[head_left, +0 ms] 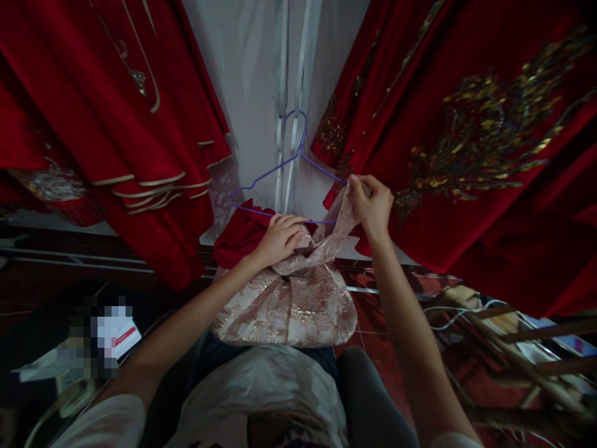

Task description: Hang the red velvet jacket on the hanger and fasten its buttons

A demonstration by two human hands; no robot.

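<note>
A shiny pale pink brocade garment (289, 308) lies bunched across my lap, its upper part pulled up toward a purple clothes hanger (275, 167). My right hand (373, 202) pinches the garment's edge at the hanger's right shoulder, so the cloth there is stretched upward. Lower and to the left, my left hand (282, 239) curls its fingers over the garment beside the hanger's bottom bar; its thumb is hidden. Behind my left hand sits a bundle of red cloth (240, 236). The hanger's hook points up against the pale wall.
Red garments with gold trim (153, 137) hang at the left, and a red garment with sequin embroidery (485, 143) hangs at the right. Metal rails (282, 56) run up the wall. Wooden bars (527, 367) and white cables stand at lower right; a white box (125, 336) lies at left.
</note>
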